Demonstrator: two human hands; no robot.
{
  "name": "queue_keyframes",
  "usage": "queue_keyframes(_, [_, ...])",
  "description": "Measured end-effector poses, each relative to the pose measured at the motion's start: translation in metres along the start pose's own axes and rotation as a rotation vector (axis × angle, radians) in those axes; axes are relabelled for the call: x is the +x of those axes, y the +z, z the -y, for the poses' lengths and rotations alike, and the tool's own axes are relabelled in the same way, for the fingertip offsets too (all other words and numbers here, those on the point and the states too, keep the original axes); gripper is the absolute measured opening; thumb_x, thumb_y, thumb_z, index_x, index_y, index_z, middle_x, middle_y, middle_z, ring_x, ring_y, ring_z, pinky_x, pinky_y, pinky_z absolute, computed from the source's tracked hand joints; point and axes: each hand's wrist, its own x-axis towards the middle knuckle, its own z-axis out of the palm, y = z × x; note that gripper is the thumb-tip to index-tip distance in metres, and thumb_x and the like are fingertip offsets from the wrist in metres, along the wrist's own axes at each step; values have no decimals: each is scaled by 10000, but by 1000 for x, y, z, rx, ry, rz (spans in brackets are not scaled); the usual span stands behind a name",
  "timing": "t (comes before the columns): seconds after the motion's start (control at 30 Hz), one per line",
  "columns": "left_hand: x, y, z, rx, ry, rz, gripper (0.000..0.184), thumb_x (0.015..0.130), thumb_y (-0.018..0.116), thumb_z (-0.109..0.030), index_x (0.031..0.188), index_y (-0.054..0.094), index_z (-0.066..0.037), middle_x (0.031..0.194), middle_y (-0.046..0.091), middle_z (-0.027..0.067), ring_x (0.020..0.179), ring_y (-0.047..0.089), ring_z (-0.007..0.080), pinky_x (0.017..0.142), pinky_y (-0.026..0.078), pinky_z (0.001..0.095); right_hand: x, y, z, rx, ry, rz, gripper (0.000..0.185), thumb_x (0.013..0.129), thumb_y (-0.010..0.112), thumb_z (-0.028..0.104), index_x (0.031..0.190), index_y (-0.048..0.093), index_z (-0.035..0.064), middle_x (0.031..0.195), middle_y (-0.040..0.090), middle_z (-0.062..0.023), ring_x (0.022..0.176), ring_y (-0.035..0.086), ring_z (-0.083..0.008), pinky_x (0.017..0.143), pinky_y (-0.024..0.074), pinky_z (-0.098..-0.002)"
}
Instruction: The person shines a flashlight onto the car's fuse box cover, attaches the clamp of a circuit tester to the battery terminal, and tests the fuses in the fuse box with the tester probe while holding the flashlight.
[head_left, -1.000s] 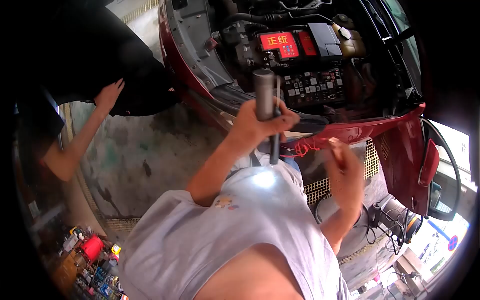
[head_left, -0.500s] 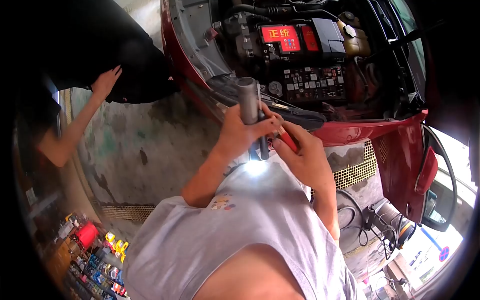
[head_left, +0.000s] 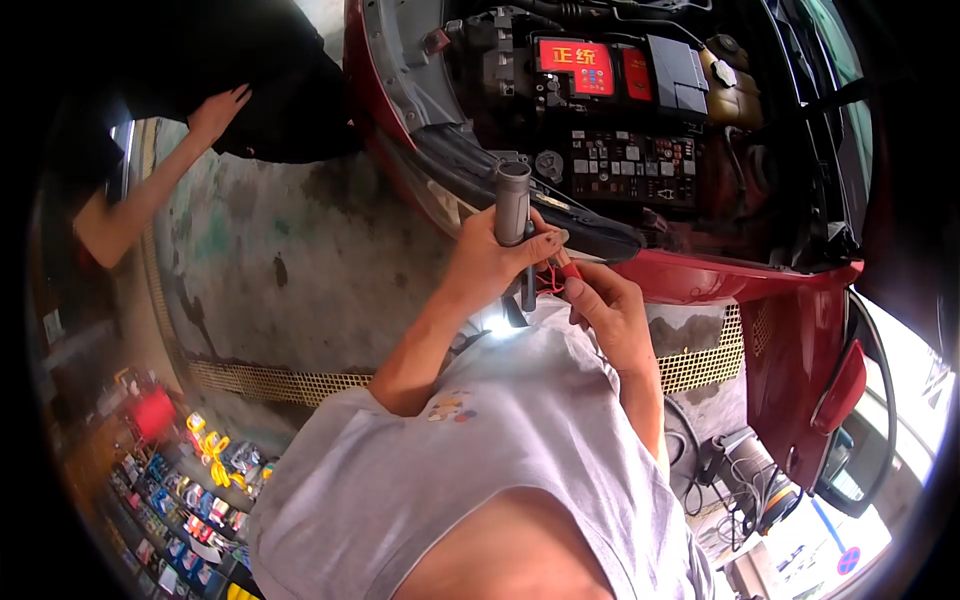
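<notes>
My left hand (head_left: 482, 262) is closed around a grey cylindrical flashlight (head_left: 512, 208), held upright, its lit end pointing down at my shirt. A slim dark rod-shaped tool (head_left: 529, 290) runs alongside the flashlight in the same grip. My right hand (head_left: 608, 302) is closed beside it, pinching a red-handled tool (head_left: 570, 271) whose exact kind I cannot make out. A thin red wire (head_left: 549, 281) loops between the hands. Both hands are in front of my chest, just short of the car's red fender (head_left: 700, 274).
Beyond my hands lies the open engine bay with a red-labelled battery (head_left: 575, 66), a fuse box (head_left: 633, 167) and a coolant tank (head_left: 733, 92). Another person's hand (head_left: 217, 114) is at the left. Goods (head_left: 190, 510) stand lower left; a cabled machine (head_left: 752, 478) sits lower right.
The red-handled tool shows less between my fingers, and the red wire loop has come into sight. My right hand has shifted slightly down. The view has tilted a little.
</notes>
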Motion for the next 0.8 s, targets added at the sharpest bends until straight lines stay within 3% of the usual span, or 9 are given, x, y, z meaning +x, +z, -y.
queue_keyframes(0.13, [3, 13, 14, -4, -76, -136, 209, 906, 788, -143, 972, 642, -8, 821, 695, 61, 693, 656, 117, 628, 524, 267, -3, -25, -4, -57, -7, -48, 424, 983, 685, 327, 1211, 688, -30, 810, 642, -14, 655, 557, -73, 590, 418, -222])
queue_keyframes(0.27, [6, 13, 34, 22, -138, -253, 233, 889, 800, -143, 973, 631, -7, 784, 668, 33, 688, 650, 109, 624, 517, 270, -1, -58, -13, 14, 52, -89, 338, 990, 659, 294, 1112, 697, -19, 793, 642, -23, 608, 557, -71, 528, 391, -225])
queue_keyframes(0.5, [18, 19, 56, -84, -157, -328, 204, 896, 758, -119, 1032, 645, -18, 790, 670, 47, 701, 652, 118, 629, 508, 266, 23, -68, -36, 74, 152, -78, 292, 1007, 630, 257, 1125, 673, -6, 804, 647, -24, 605, 574, -73, 535, 405, -220])
queue_keyframes(0.67, [46, 4, 74, -281, -163, -292, 197, 919, 745, -121, 1040, 631, -16, 847, 688, 72, 730, 672, 131, 669, 550, 278, 54, -42, -36, -83, 176, -84, 381, 1004, 678, 304, 1200, 667, -22, 819, 652, -27, 637, 590, -76, 571, 434, -217])
queue_keyframes(0.77, [71, -17, 79, -322, -119, -302, 191, 923, 741, -121, 1037, 630, -17, 851, 682, 74, 751, 670, 131, 679, 551, 278, 86, -40, -22, -263, 34, -263, 405, 993, 699, 300, 1229, 666, -27, 826, 650, -11, 627, 577, -59, 564, 435, -211])
queue_keyframes(0.8, [79, -24, 72, -321, -121, -297, 186, 922, 737, -124, 1033, 631, -18, 852, 675, 73, 755, 665, 137, 689, 548, 287, 100, -38, -5, -279, 100, -357, 416, 987, 709, 297, 1241, 673, -30, 827, 643, 5, 611, 561, -42, 538, 426, -203])
